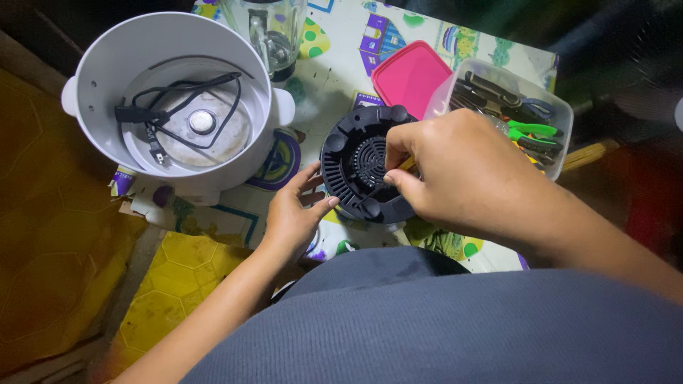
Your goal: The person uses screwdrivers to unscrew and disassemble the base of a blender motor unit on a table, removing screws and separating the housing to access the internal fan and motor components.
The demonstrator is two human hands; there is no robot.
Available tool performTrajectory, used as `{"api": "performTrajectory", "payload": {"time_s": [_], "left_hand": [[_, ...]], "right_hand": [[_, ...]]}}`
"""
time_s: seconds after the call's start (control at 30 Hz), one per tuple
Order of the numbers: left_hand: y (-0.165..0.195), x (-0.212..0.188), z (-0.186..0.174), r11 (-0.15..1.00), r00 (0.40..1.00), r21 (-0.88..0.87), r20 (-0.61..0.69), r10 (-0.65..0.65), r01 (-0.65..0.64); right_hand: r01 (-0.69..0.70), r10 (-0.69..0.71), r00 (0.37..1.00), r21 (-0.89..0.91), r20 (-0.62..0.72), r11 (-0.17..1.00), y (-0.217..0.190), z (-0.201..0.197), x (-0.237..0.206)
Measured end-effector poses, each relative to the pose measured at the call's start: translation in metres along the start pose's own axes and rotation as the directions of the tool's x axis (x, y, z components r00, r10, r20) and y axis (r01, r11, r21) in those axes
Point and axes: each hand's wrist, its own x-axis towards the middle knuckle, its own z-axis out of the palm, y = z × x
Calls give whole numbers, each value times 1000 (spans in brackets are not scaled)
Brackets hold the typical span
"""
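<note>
Right grip [455, 171] pinching thin tool [377, 186] over black, round, slotted, upturned blender base [352, 163].

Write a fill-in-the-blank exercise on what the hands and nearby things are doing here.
1. The left hand steadies the upturned black ____ base.
2. The right hand pokes a thin tool into the base's ____ underside.
3. A black power cord lies coiled inside the white ____.
4. The clear tool box's lid is ____.

Missing: blender; vented; pot; pink
</note>
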Motion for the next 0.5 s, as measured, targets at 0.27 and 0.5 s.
{"api": "performTrajectory", "payload": {"time_s": [0.27, 0.5], "left_hand": [[-3, 1, 0, 999, 1000, -29, 15, 19, -19], [-3, 0, 0, 1000, 1000, 7, 8, 16, -16]], "right_hand": [[32, -30, 999, 54, -40, 998, -2, 5, -5], [4, 0, 999, 82, -51, 997, -2, 7, -12]]}}
